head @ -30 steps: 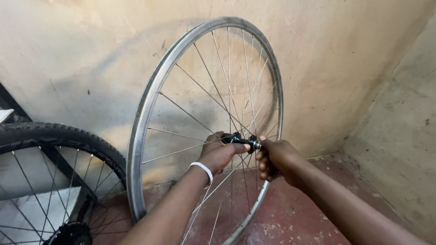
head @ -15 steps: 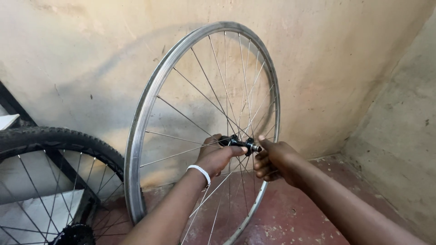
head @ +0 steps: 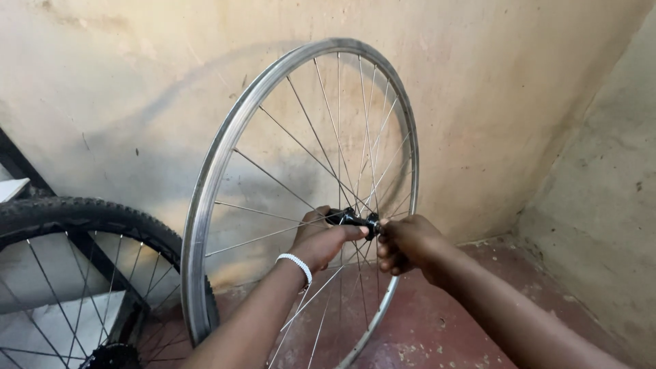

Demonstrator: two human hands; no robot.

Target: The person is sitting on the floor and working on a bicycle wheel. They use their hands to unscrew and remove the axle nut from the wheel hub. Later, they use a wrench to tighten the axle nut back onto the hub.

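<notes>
Hands meet at the middle of the bare wheel: your left hand curls around the near end of the black hub, thumb laid along it, and your right hand pinches the far end with its fingertips, the other fingers folded in. Both grips are closed on the hub, one from each side. You hold the wheel upright, its silver rim without a tyre, the lower edge close to the red floor, just in front of the pale wall. A white beaded bracelet sits on your left wrist. At the floor's left edge stands a second wheel with a knobby black tyre, just beside the bare rim.
</notes>
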